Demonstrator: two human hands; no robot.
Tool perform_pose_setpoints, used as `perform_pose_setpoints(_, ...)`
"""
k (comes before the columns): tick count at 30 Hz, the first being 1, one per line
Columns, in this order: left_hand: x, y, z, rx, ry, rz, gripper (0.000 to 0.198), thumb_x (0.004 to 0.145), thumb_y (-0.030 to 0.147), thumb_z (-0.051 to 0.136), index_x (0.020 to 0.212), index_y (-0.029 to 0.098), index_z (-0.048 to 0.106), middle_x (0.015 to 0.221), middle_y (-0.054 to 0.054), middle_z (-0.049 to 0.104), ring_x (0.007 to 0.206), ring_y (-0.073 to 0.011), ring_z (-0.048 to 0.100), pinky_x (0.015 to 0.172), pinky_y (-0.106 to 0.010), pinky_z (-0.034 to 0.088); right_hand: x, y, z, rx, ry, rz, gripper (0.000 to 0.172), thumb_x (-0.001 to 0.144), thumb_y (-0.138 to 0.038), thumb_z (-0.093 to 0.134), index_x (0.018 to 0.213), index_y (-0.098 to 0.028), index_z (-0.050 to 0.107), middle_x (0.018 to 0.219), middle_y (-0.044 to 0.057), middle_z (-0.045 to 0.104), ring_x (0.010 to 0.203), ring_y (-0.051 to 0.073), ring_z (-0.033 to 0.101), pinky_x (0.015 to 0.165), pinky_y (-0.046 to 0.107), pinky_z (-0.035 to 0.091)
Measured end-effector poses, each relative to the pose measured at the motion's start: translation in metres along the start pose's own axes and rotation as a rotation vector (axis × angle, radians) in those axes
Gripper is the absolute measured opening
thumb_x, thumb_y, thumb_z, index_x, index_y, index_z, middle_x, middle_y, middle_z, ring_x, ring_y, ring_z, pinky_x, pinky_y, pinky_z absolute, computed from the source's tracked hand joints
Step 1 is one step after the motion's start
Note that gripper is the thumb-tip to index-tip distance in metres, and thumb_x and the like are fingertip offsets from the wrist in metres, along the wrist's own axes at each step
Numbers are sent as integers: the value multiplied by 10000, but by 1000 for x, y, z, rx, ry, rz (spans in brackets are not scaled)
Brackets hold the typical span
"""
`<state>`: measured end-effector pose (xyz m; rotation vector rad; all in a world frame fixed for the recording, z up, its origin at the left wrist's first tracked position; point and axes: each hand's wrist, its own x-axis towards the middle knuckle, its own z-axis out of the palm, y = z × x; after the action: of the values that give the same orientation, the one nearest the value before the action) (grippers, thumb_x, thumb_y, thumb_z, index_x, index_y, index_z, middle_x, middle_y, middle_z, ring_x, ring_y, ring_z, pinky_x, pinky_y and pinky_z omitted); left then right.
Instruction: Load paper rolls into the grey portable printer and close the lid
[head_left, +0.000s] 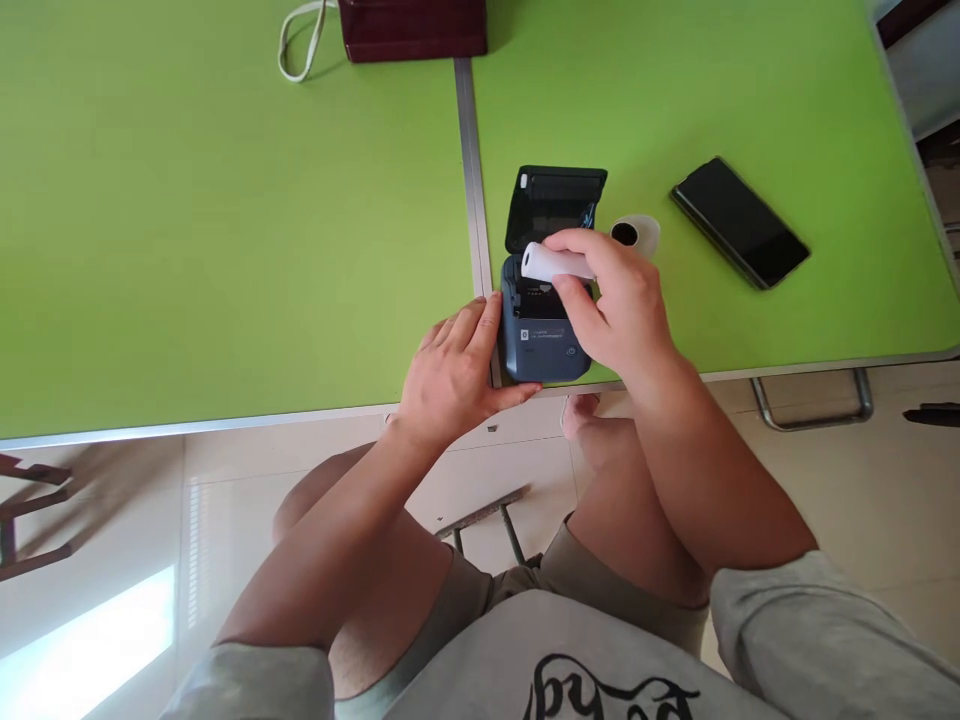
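Observation:
A small dark blue portable label printer (546, 350) sits near the front edge of the green table, its black lid (556, 212) tipped up and back. My left hand (457, 365) braces the printer's left front corner, fingers along its side and thumb across its front. Pinched between thumb and fingers of my right hand (619, 300) is a white paper roll (555, 262), held over the printer's uncovered compartment. Part of the roll and the compartment's right side are hidden by that hand. Just behind my right hand stands another white roll with a dark core (625, 234).
A black smartphone (742, 222) lies to the right on the green table (225, 250). A dark red box (412, 28) with a white strap (294, 50) is at the far edge of view. A metal strip (471, 170) runs along the table's seam, left of the printer.

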<state>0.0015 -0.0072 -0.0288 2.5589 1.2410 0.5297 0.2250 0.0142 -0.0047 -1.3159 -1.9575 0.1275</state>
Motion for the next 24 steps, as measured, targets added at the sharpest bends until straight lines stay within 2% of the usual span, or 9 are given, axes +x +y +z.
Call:
perform_pose_setpoints(4,1,1,0,-6,-9,1,1105,877,856,525,1587,22,375,1497,-272,588,1387,-382,598,1116,-496,516,-2,1,-2,25,-11,31,305,934,-202,571,1211,-296,659,1219,42,784,1060,268,760,899,448,623)
perform_pose_setpoints(9,0,1,1,-18,-25,-17,1092,863,833,582,1610,71,351,1530,-247,571,1411,-379,579,1142,-501,499,-4,-2,2,89,44,99,285,824,-111,677,1044,-291,653,1167,7,803,1058,252,772,898,431,634)
perform_pose_setpoints(14,0,1,1,23,8,11,1087,883,835,545,1572,10,382,1483,-269,603,1369,-374,615,1109,-499,528,-2,-7,4,128,66,116,221,813,-90,675,942,-270,668,1117,11,820,992,243,788,824,400,627)
perform_pose_setpoints(18,-1,1,3,46,42,27,1078,903,842,498,1553,-10,389,1446,-280,627,1342,-368,639,1075,-492,551,-1,-8,3,166,75,76,196,796,-73,627,835,-259,676,1063,14,826,964,238,791,859,418,620)
perform_pose_setpoints(24,-3,-1,2,7,89,47,1044,909,806,544,1618,76,306,1404,-239,655,1324,-347,652,1073,-457,554,-5,-11,-1,239,115,-49,210,797,-78,612,795,-280,666,914,-9,782,958,226,775,860,423,617)
